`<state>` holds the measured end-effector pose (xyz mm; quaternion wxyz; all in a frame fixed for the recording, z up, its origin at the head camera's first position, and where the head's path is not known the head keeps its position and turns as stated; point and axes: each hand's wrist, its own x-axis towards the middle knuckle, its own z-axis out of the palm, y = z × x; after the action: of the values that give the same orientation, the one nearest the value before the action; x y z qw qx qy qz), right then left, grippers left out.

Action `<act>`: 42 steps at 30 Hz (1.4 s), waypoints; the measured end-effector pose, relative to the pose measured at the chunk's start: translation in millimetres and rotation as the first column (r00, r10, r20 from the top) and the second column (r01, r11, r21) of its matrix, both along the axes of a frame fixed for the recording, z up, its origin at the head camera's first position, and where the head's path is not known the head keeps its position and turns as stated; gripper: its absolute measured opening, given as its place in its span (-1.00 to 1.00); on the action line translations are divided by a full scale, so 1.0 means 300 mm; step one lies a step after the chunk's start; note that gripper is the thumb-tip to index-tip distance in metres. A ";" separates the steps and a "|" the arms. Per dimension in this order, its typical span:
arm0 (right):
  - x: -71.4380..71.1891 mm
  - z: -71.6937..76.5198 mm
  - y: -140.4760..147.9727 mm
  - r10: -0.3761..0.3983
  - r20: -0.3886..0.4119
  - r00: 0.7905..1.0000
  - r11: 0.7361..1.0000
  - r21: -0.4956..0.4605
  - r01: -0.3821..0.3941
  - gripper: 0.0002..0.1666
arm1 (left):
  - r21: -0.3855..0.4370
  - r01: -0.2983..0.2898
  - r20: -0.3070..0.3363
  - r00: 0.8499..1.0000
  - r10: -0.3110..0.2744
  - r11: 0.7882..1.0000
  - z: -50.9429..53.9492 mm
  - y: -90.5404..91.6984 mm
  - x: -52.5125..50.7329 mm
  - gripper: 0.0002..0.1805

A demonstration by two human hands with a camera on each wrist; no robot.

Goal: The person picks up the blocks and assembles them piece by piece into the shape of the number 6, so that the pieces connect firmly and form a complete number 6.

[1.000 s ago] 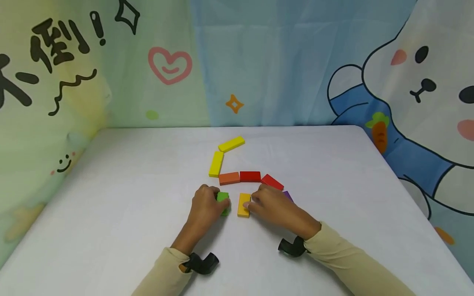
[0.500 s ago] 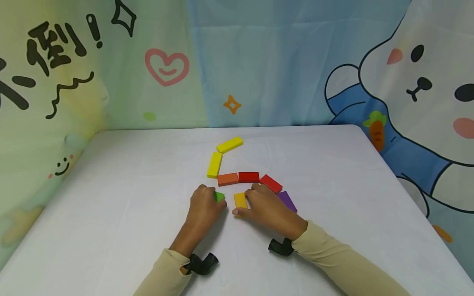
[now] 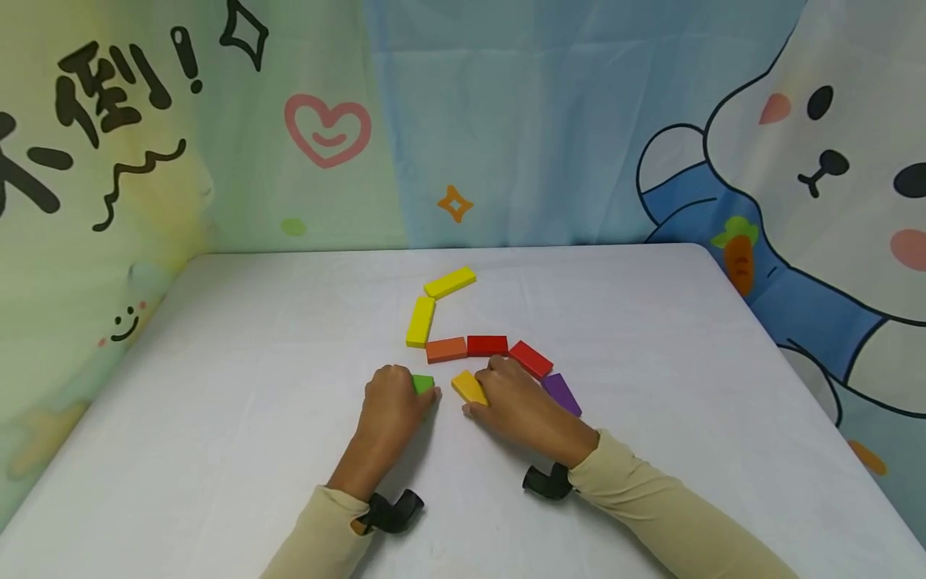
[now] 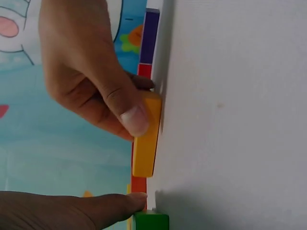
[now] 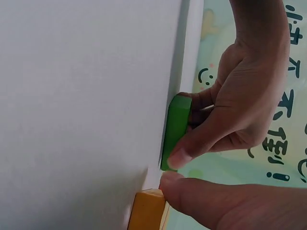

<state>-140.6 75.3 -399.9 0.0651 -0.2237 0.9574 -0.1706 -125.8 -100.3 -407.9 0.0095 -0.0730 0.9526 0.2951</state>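
The left hand (image 3: 391, 414) pinches a green block (image 3: 423, 383) at the table's middle; in the right wrist view its thumb and fingers lie along the green block (image 5: 177, 129). Just to the right, the right hand (image 3: 522, 406) pinches an orange-yellow block (image 3: 469, 388), tilted with its far end towards the left. The left wrist view shows the right thumb on the broad side of the orange-yellow block (image 4: 147, 143). A gap separates the two held blocks.
Beyond the hands lie two yellow blocks (image 3: 450, 282), an orange block (image 3: 446, 350), two red blocks (image 3: 488, 346) and a purple block (image 3: 561, 394), the last beside the right hand. They form a bent line on the white table (image 3: 289, 338).
The orange-yellow block has shifted left and turned from straight to slanted, the right hand moving left with it. The left hand and green block have moved slightly left. The purple block shows more.
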 end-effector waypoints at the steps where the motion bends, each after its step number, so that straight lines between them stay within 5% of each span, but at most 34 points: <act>1: -0.002 0.000 0.001 -0.001 0.005 1.000 1.000 -0.006 0.001 -0.51 | 0.019 -0.002 0.011 1.000 0.002 1.000 0.001 -0.006 -0.003 -0.57; 7: -0.013 0.003 0.007 0.005 0.032 0.999 1.000 -0.029 -0.004 -0.60 | 0.160 -0.018 -0.027 0.999 0.023 0.987 0.009 -0.048 -0.024 -0.65; 11: -0.016 0.005 0.009 0.014 0.050 0.999 0.999 -0.038 -0.012 -0.60 | 0.200 -0.022 -0.104 0.994 0.044 0.980 0.004 -0.066 -0.035 -0.59; 24: -0.024 -0.003 0.017 0.007 0.069 0.998 0.995 -0.100 -0.001 -0.61 | 0.316 -0.078 -0.169 0.976 0.137 0.946 -0.038 -0.109 -0.067 -0.65; 42: -0.029 0.016 -0.007 0.017 0.088 0.996 0.993 -0.122 -0.006 -0.48 | 0.328 -0.109 -0.006 0.993 0.117 0.938 -0.008 -0.118 -0.108 -0.56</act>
<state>-149.3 73.3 -395.0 0.0949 -0.2248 0.9401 -0.2379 -158.0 -135.5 -410.3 -0.0074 -0.1214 0.8847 0.4500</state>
